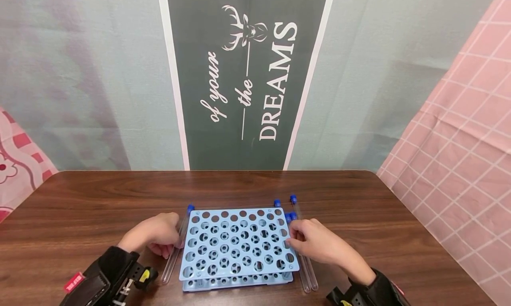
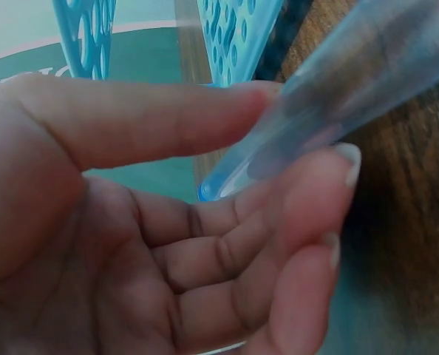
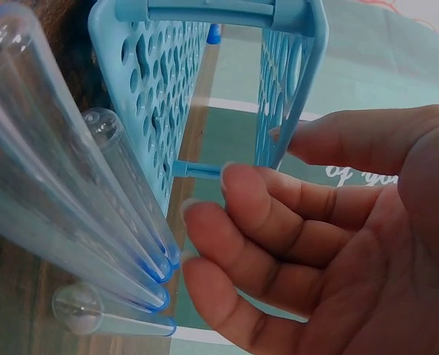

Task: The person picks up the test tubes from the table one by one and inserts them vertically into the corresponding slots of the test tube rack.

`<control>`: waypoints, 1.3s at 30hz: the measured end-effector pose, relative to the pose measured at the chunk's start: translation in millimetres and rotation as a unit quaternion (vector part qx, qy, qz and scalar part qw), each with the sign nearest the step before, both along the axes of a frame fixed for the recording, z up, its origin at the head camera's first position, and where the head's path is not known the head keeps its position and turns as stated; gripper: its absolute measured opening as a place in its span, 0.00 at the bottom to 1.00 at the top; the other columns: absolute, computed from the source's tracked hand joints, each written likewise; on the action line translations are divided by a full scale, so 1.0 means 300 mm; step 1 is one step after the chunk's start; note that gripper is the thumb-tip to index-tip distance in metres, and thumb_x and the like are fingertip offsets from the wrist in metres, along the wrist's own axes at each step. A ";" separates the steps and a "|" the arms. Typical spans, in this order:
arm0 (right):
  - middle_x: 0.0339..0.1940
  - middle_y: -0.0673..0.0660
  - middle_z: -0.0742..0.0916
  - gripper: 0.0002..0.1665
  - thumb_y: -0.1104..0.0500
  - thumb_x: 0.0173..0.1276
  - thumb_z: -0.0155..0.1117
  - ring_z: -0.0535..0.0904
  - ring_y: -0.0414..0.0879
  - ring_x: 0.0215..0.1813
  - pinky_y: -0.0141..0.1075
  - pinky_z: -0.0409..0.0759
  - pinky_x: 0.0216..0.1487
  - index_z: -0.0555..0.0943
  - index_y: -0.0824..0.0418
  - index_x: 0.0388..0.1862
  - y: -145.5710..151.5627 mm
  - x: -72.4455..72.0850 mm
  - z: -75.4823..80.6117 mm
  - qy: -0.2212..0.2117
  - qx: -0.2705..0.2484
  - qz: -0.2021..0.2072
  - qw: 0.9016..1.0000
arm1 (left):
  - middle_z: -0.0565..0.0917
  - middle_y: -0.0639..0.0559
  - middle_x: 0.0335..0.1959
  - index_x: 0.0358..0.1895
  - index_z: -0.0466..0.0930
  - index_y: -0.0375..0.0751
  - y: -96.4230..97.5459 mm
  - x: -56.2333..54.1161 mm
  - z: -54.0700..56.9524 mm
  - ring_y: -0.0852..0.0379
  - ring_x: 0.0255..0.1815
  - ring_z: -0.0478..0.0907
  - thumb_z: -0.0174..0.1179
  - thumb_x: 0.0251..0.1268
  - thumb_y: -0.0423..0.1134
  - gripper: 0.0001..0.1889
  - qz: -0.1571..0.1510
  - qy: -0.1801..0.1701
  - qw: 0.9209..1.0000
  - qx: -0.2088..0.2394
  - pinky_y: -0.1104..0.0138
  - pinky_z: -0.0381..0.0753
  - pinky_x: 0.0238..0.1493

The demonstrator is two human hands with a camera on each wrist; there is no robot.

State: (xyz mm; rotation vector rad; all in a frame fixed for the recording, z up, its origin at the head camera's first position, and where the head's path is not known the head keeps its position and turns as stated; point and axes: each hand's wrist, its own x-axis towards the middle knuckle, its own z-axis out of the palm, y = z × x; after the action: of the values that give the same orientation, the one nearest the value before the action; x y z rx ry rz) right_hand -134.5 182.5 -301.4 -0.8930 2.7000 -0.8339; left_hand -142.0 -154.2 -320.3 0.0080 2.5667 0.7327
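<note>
Taking hold of a single tube (image 1: 170, 265) while the rack (image 1: 229, 245) is steadied is judged to be the step in hand. The left hand (image 1: 161, 233) pinches that tube between thumb and bent fingers, the gap between them closed to the tube's width. The tube lies aslant just beside the rack's left side, its blue cap (image 1: 190, 207) by the far corner; whether it is raised from the table (image 1: 119, 186) cannot be told. The right hand (image 1: 317, 241) grips the rack's right edge, thumb on the upper plate, remaining fingers loosely bent. The next move, on this evidence, would call for a sure pinch on the smooth tube, with the rack kept from sliding. Containers were noted as follows. The rack, light blue, stands upright on the table and consists of perforated plates joined by bars; no tube is seen seated in its holes. Four other tubes (image 3: 72, 148) lie close together along its right side, partly beneath the right hand, blue-capped ends pointing away from the person. All tubes are clear; no liquid or solid is visible inside them, though glare and blur prevent a firm finding on the one pinched.
</note>
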 end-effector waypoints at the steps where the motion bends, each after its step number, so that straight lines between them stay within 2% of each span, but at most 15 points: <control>1: 0.12 0.42 0.68 0.14 0.63 0.61 0.61 0.62 0.31 0.15 0.27 0.62 0.17 0.69 0.56 0.19 0.000 0.000 0.001 0.000 0.000 0.000 1.000 | 0.76 0.47 0.13 0.27 0.69 0.34 0.000 0.000 0.002 0.57 0.13 0.74 0.63 0.51 0.29 0.10 0.000 -0.002 1.000 0.000 0.67 0.76 0.17; 10: 0.12 0.42 0.68 0.13 0.63 0.61 0.61 0.62 0.31 0.15 0.27 0.62 0.16 0.69 0.57 0.19 0.000 0.001 0.005 -0.006 -0.001 0.001 1.000 | 0.75 0.49 0.10 0.23 0.71 0.35 0.002 0.007 0.009 0.59 0.11 0.73 0.62 0.51 0.29 0.08 -0.018 -0.006 1.000 -0.011 0.67 0.75 0.16; 18: 0.12 0.42 0.68 0.14 0.61 0.62 0.60 0.62 0.32 0.15 0.27 0.62 0.17 0.69 0.57 0.19 0.001 0.000 0.004 -0.008 0.000 0.001 1.000 | 0.75 0.47 0.11 0.24 0.69 0.35 -0.021 0.018 0.016 0.59 0.11 0.72 0.63 0.48 0.29 0.10 -0.010 -0.004 1.000 0.000 0.69 0.74 0.15; 25: 0.12 0.42 0.68 0.14 0.62 0.62 0.61 0.62 0.32 0.15 0.27 0.62 0.17 0.69 0.57 0.19 0.002 -0.001 0.003 -0.009 -0.001 0.000 1.000 | 0.74 0.50 0.08 0.17 0.69 0.36 -0.053 0.037 0.025 0.60 0.10 0.71 0.62 0.44 0.29 0.10 -0.010 0.035 0.999 0.009 0.70 0.73 0.13; 28: 0.12 0.42 0.68 0.14 0.62 0.62 0.61 0.62 0.32 0.15 0.27 0.62 0.17 0.69 0.57 0.19 0.002 -0.001 0.001 -0.008 0.000 0.000 1.000 | 0.73 0.50 0.08 0.18 0.68 0.37 -0.065 0.045 0.025 0.60 0.10 0.71 0.61 0.44 0.28 0.09 -0.006 0.047 0.999 0.021 0.70 0.73 0.13; 39: 0.12 0.42 0.68 0.14 0.63 0.61 0.61 0.62 0.31 0.15 0.27 0.62 0.17 0.69 0.56 0.19 0.001 0.000 -0.001 0.004 0.000 0.002 1.000 | 0.73 0.50 0.10 0.21 0.67 0.38 -0.094 0.062 0.037 0.59 0.12 0.72 0.60 0.47 0.30 0.10 -0.021 0.073 0.996 0.042 0.68 0.74 0.15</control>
State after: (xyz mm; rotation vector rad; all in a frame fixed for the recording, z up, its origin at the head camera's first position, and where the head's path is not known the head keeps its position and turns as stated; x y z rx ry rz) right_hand -134.4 182.8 -301.6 -0.9027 2.7055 -0.8309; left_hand -123.5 -182.3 -309.2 0.1476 2.6614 0.8531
